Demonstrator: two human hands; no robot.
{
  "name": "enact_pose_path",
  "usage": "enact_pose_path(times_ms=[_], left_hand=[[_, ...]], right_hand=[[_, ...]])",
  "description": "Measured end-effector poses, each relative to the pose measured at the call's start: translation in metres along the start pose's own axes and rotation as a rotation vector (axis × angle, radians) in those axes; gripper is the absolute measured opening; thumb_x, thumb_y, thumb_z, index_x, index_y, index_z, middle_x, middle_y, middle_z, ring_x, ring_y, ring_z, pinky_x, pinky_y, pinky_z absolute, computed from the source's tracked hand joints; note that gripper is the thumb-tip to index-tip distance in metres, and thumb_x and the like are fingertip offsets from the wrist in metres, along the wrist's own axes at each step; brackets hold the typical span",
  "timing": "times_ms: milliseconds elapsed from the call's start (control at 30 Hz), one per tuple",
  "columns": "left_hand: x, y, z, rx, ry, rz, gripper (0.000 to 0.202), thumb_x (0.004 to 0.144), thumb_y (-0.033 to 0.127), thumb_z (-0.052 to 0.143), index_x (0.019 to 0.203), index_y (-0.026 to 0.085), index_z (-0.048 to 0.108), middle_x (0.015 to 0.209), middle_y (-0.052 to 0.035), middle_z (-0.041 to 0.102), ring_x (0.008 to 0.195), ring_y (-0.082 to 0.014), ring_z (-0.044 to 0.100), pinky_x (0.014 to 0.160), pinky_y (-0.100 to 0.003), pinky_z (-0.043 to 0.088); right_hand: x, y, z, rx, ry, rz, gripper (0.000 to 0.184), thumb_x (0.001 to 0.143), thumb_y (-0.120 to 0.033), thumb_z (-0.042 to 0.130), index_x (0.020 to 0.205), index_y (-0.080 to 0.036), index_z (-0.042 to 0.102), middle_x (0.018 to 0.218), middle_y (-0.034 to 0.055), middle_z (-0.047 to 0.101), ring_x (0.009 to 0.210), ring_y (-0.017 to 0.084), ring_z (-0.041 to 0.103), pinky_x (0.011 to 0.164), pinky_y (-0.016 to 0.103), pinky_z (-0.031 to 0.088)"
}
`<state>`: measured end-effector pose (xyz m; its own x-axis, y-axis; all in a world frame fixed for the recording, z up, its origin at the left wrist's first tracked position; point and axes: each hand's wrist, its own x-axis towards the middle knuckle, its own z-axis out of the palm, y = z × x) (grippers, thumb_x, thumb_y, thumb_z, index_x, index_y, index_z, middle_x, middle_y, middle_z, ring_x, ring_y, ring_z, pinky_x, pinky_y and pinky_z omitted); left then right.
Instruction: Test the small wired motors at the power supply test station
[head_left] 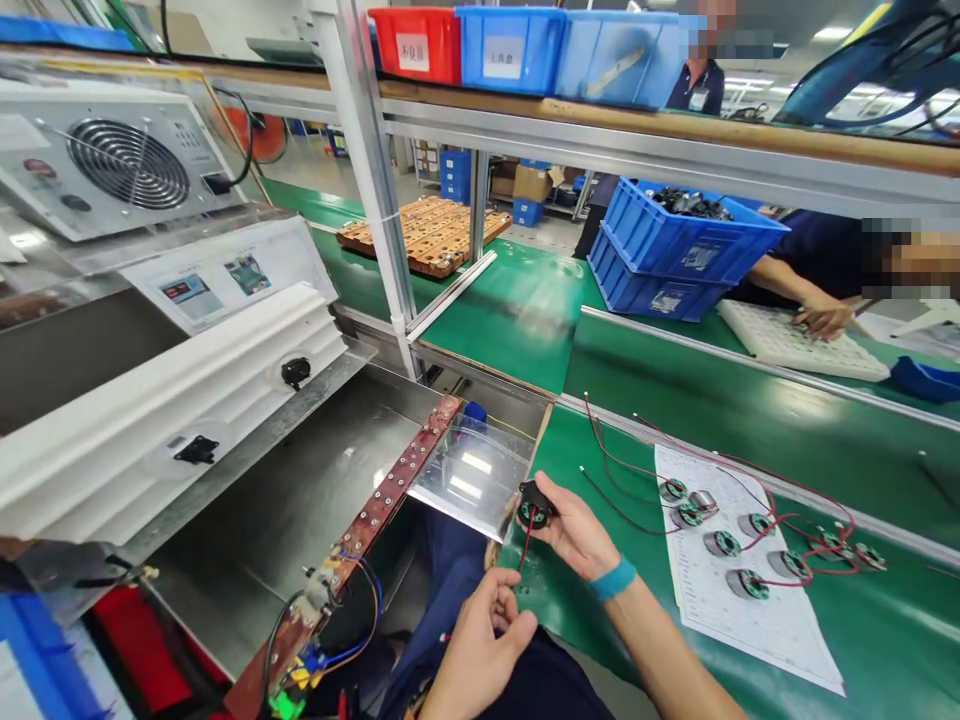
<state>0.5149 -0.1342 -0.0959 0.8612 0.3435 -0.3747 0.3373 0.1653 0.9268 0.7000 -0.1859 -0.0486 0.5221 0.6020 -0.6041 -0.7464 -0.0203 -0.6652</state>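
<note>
My right hand (574, 530) is closed on a small black motor part (534, 503) with a green face, held over the near edge of the green bench (862, 620). A red wire (525, 545) hangs from that part down to my left hand (484, 630), whose fingers pinch its lower end. Both hands are above my lap, just right of a clear plastic plate (472, 475). Several small round motors (724, 543) with red wires lie on a printed paper sheet (750, 610) to the right of my hands.
A steel tray (285, 510) with a copper strip and wiring is at left, under a white machine with a fan (127, 165). Blue crates (675, 250) stand on the far conveyor. A co-worker's hand (821, 318) rests on a white tray across the belt.
</note>
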Motion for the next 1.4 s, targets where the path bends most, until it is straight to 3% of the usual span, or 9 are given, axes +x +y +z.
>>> enact_pose_path(times_ms=[167, 300, 467, 633, 867, 967, 1100, 1267, 1400], left_hand=[[0.004, 0.003, 0.016, 0.319, 0.319, 0.043, 0.038, 0.085, 0.043, 0.062, 0.115, 0.019, 0.061, 0.096, -0.0081, 0.061, 0.093, -0.0257, 0.059, 0.087, -0.037, 0.043], [0.003, 0.004, 0.016, 0.375, 0.234, 0.105, 0.031, 0.093, 0.044, 0.048, 0.071, 0.022, 0.052, 0.087, -0.0076, 0.060, 0.089, -0.0249, 0.059, 0.081, -0.035, 0.041], [-0.001, -0.016, 0.019, 0.147, 0.085, -0.090, 0.044, 0.095, 0.061, 0.033, 0.073, 0.024, 0.042, 0.059, 0.0020, 0.046, 0.058, -0.0179, 0.047, 0.062, -0.030, 0.032], [-0.002, -0.026, 0.026, 0.133, 0.118, -0.102, 0.048, 0.090, 0.068, 0.037, 0.074, 0.023, 0.043, 0.063, 0.0037, 0.039, 0.061, -0.0161, 0.040, 0.063, -0.030, 0.027], [-0.007, -0.008, 0.031, 0.129, 0.076, -0.075, 0.056, 0.090, 0.074, 0.033, 0.068, 0.023, 0.034, 0.060, 0.0049, 0.030, 0.058, -0.0134, 0.030, 0.059, -0.031, 0.020], [-0.015, 0.006, 0.033, 0.142, 0.070, -0.011, 0.055, 0.093, 0.071, 0.033, 0.068, 0.022, 0.038, 0.057, 0.0051, 0.027, 0.055, -0.0126, 0.029, 0.058, -0.032, 0.018], [-0.020, 0.017, 0.039, 0.195, 0.160, 0.067, 0.052, 0.097, 0.062, 0.036, 0.065, 0.022, 0.038, 0.054, 0.0042, 0.030, 0.053, -0.0120, 0.032, 0.058, -0.032, 0.018], [-0.019, 0.004, 0.047, 0.222, 0.109, 0.005, 0.050, 0.096, 0.062, 0.040, 0.065, 0.022, 0.039, 0.053, 0.0036, 0.031, 0.051, -0.0131, 0.035, 0.057, -0.032, 0.020], [-0.023, -0.008, 0.051, 0.295, 0.097, 0.015, 0.040, 0.095, 0.053, 0.045, 0.070, 0.023, 0.055, 0.055, 0.0003, 0.049, 0.057, -0.0163, 0.045, 0.060, -0.031, 0.026]], right_hand=[[-0.013, 0.009, -0.004, 0.016, -0.024, 0.064, 0.052, 0.072, -0.053, 0.086, 0.095, -0.010, 0.068, 0.087, 0.0086, 0.073, 0.067, 0.013, 0.067, 0.061, 0.024, 0.061], [-0.007, 0.010, -0.011, -0.117, 0.081, -0.062, 0.060, 0.067, -0.060, 0.085, 0.098, -0.014, 0.063, 0.084, 0.0042, 0.070, 0.067, 0.014, 0.064, 0.060, 0.028, 0.060], [-0.001, 0.013, -0.031, -0.760, 0.441, -0.498, 0.077, 0.069, -0.067, 0.075, 0.123, -0.015, 0.060, 0.103, 0.0107, 0.071, 0.094, 0.027, 0.067, 0.084, 0.042, 0.057], [-0.003, 0.032, -0.046, -1.080, 0.391, -0.677, 0.070, 0.081, -0.064, 0.064, 0.134, -0.018, 0.057, 0.131, 0.0157, 0.067, 0.118, 0.032, 0.063, 0.106, 0.048, 0.048], [0.016, 0.022, -0.060, -1.013, 0.351, -0.513, 0.071, 0.077, -0.067, 0.067, 0.127, -0.017, 0.061, 0.112, 0.0126, 0.072, 0.103, 0.029, 0.067, 0.096, 0.044, 0.051], [0.025, 0.011, -0.057, -0.913, 0.313, -0.399, 0.070, 0.073, -0.070, 0.067, 0.115, -0.014, 0.065, 0.097, 0.0109, 0.073, 0.081, 0.023, 0.066, 0.074, 0.036, 0.054], [0.036, -0.004, -0.056, -0.851, 0.273, -0.302, 0.065, 0.074, -0.072, 0.065, 0.103, -0.014, 0.066, 0.074, 0.0018, 0.064, 0.047, 0.012, 0.048, 0.045, 0.027, 0.038], [0.061, -0.038, -0.065, -0.989, 0.335, -0.442, 0.063, 0.074, -0.071, 0.065, 0.100, -0.013, 0.069, 0.074, 0.0041, 0.067, 0.059, 0.015, 0.055, 0.054, 0.027, 0.040], [0.084, -0.073, -0.065, -1.287, 0.418, -0.485, 0.050, 0.078, -0.063, 0.062, 0.089, -0.015, 0.072, 0.082, 0.0080, 0.071, 0.075, 0.020, 0.061, 0.067, 0.029, 0.042]])
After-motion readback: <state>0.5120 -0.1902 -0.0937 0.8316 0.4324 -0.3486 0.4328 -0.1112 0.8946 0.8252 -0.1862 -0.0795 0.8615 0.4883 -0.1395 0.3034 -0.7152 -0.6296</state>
